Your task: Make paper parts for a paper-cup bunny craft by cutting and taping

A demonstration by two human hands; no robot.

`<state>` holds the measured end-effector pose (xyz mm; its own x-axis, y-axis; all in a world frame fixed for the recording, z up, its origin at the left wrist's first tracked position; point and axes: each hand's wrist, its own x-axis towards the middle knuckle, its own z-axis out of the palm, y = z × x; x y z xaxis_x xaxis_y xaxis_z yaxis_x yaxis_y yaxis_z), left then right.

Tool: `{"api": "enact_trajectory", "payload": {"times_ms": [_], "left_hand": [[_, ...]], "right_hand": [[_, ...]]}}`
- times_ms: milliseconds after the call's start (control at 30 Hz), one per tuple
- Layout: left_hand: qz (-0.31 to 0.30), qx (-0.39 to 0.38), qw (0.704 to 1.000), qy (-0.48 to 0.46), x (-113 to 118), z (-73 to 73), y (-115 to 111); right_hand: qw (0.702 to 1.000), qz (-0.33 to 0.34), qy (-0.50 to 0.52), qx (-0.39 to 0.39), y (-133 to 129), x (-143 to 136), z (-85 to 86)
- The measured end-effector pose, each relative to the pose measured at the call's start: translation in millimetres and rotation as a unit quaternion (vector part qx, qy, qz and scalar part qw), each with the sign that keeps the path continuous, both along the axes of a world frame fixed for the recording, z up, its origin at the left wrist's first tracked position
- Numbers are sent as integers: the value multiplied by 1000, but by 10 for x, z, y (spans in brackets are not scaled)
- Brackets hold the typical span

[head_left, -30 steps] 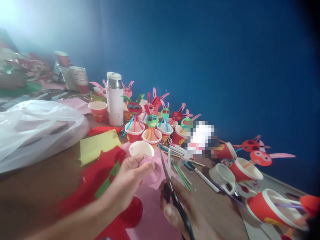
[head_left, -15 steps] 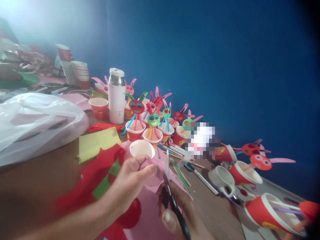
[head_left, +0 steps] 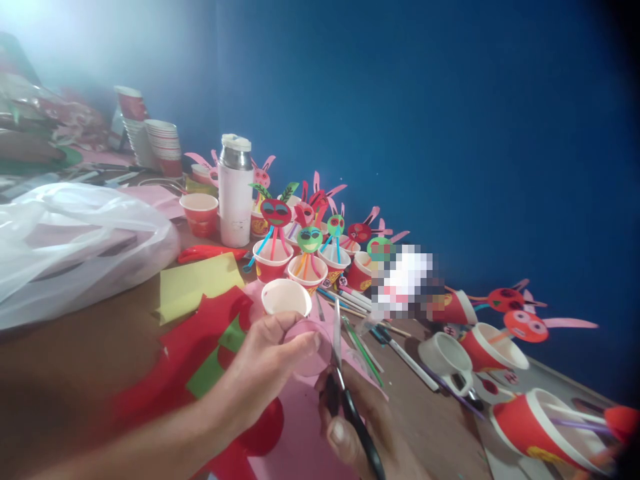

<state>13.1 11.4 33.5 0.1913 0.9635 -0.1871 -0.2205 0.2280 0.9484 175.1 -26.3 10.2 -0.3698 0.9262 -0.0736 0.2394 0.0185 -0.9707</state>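
Observation:
Between its thumb and fingers, my left hand (head_left: 270, 353) pinches a round pink paper piece (head_left: 314, 353). My right hand (head_left: 355, 420) is wrapped round black-handled scissors (head_left: 339, 353), whose blades point up and away beside the right edge of the pink piece. The blades look nearly closed. A white-rimmed paper cup (head_left: 286, 299) stands just beyond my left fingers. Pink paper (head_left: 295, 433) lies beneath both hands, with red paper (head_left: 185, 347) and green paper (head_left: 207, 372) at its left.
Cups with paper-faced straw figures (head_left: 273, 260) stand behind. A white bottle (head_left: 235, 200), stacked cups (head_left: 164, 147) and a plastic bag (head_left: 75, 247) are at the left. Pens (head_left: 410, 357), a white mug (head_left: 445, 357) and a tipped red cup (head_left: 525, 420) lie right. Yellow paper (head_left: 200, 287) lies left of the near cup.
The view has shifted slightly. The hands keep nearly the same hold, with the pink piece and the scissors still side by side.

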Motion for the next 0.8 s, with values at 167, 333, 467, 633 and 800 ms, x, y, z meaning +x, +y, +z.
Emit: {"api": "enact_trajectory", "payload": {"times_ms": [167,333,467,633,800], "left_hand": [[-12,13,1000,10,3,25,0],[-7,15,1000,21,5,53,-3],[-20,0,1000,13,12,58,-8],[-39,-4,999,-29,9,42,2],[-35,-7,999,-14,4,18,13]], "right_hand": [[1000,23,14,5,39,13,-21],[999,38,17,3,49,14,-18],[1000,23,13,2,35,4,-30],[1000,16,22,-13,37,6,-81],[1000,20,15,-6,42,23,-109]]}}
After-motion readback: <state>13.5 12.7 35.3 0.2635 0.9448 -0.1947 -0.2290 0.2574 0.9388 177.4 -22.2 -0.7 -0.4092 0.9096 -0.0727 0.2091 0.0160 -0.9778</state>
